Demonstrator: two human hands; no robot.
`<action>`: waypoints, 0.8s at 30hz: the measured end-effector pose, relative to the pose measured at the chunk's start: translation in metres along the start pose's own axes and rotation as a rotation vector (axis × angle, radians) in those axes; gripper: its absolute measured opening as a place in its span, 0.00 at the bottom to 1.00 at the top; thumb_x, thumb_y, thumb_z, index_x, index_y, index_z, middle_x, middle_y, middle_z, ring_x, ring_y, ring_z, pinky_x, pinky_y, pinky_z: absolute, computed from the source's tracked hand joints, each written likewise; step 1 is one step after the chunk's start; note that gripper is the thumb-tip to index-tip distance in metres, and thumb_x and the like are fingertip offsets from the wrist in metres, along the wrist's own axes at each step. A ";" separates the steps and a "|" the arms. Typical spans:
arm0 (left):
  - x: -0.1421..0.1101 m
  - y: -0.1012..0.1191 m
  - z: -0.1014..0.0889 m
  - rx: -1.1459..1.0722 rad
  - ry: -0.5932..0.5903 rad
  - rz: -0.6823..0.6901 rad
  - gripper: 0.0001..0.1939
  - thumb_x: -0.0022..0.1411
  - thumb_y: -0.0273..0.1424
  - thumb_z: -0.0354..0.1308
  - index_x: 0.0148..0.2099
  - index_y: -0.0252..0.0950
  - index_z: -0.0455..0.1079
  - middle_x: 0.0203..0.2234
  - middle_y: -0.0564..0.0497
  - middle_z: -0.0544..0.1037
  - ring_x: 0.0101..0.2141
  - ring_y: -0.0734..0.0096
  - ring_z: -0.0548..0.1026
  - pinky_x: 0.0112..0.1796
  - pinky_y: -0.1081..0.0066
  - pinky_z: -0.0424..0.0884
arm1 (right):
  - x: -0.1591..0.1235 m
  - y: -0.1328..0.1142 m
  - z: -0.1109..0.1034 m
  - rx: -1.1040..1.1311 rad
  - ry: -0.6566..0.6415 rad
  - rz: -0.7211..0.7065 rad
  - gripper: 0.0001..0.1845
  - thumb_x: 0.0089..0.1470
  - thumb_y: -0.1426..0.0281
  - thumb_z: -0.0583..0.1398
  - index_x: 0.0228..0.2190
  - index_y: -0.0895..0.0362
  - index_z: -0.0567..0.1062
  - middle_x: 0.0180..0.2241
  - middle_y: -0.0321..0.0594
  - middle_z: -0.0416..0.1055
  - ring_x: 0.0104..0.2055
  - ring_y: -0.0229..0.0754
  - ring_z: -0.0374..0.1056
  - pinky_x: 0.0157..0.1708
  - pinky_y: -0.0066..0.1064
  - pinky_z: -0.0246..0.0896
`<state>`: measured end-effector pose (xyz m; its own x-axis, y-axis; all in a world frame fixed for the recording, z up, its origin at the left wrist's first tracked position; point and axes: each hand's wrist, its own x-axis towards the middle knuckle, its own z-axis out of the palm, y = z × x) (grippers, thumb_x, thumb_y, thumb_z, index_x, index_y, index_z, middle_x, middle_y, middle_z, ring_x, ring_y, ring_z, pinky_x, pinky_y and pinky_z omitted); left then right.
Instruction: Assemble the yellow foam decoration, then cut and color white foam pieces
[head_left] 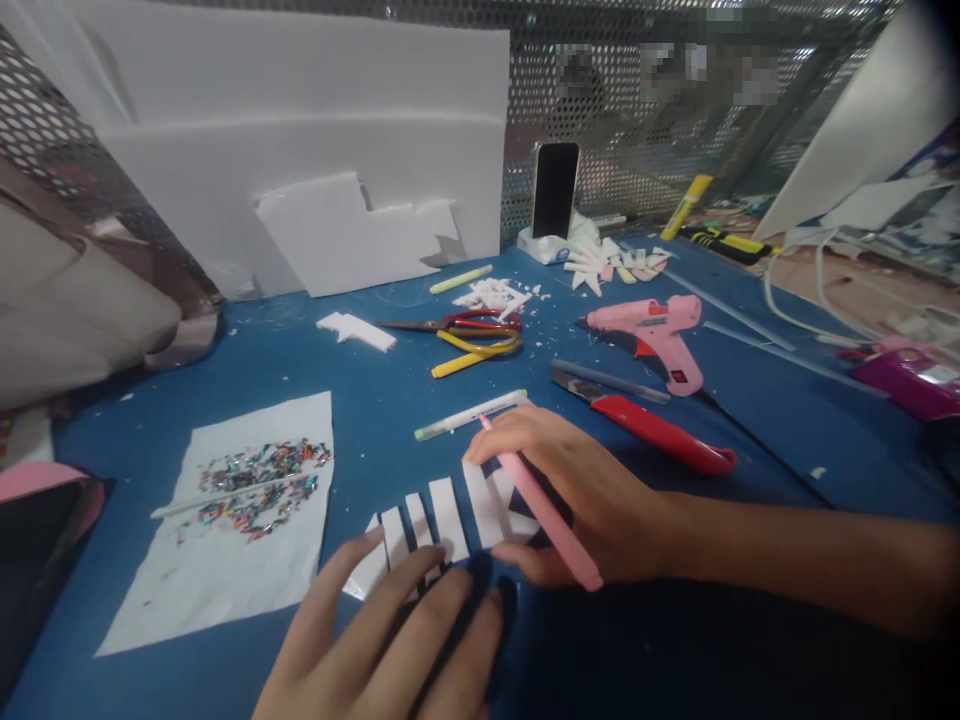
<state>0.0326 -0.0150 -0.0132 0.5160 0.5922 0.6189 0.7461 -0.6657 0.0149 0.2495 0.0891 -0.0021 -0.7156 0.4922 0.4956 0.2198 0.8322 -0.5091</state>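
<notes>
My left hand (390, 640) lies with its fingers spread over a row of white foam-board strips (448, 520); its fingertips touch or hover just above their lower ends. A slim pink pen (551, 520) is held slantwise in my right hand (600, 500), its narrow tip pointing up and left. The same hand's thumb and forefinger reach around some white pieces (489, 505) at the right end of the row. Part of those pieces is hidden behind the pen and fingers. Just beyond them is a white-and-green marker (471, 415).
Behind my right hand lie a red utility knife (660, 432) and a pink glue gun (652, 335). Scissors (465, 325) and a yellow pen (472, 358) sit mid-table. Colourful flakes cover a paper sheet (300, 570) at left. A phone (555, 190) stands at the back.
</notes>
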 end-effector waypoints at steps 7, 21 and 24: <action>-0.001 -0.001 0.004 0.015 -0.120 0.002 0.13 0.67 0.40 0.54 0.47 0.43 0.75 0.40 0.55 0.82 0.40 0.65 0.78 0.64 0.55 0.45 | -0.001 0.001 0.001 0.061 0.000 0.004 0.29 0.50 0.66 0.65 0.51 0.58 0.62 0.47 0.48 0.69 0.49 0.48 0.65 0.51 0.44 0.59; -0.004 -0.003 0.004 0.000 -0.162 0.049 0.17 0.68 0.43 0.52 0.52 0.42 0.73 0.46 0.56 0.80 0.47 0.67 0.76 0.66 0.53 0.39 | -0.001 0.001 0.001 0.105 0.011 0.016 0.29 0.50 0.69 0.65 0.52 0.59 0.62 0.48 0.49 0.68 0.52 0.48 0.64 0.51 0.42 0.60; -0.001 -0.004 0.006 -0.015 -0.177 0.087 0.18 0.68 0.43 0.52 0.54 0.41 0.72 0.47 0.54 0.79 0.49 0.67 0.75 0.66 0.53 0.39 | -0.001 0.001 0.002 0.108 0.015 0.020 0.29 0.50 0.69 0.65 0.52 0.59 0.62 0.49 0.49 0.68 0.52 0.48 0.64 0.51 0.42 0.60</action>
<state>0.0310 -0.0102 -0.0185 0.6450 0.6018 0.4709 0.6898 -0.7237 -0.0200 0.2496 0.0888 -0.0045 -0.7018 0.5126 0.4947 0.1606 0.7904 -0.5912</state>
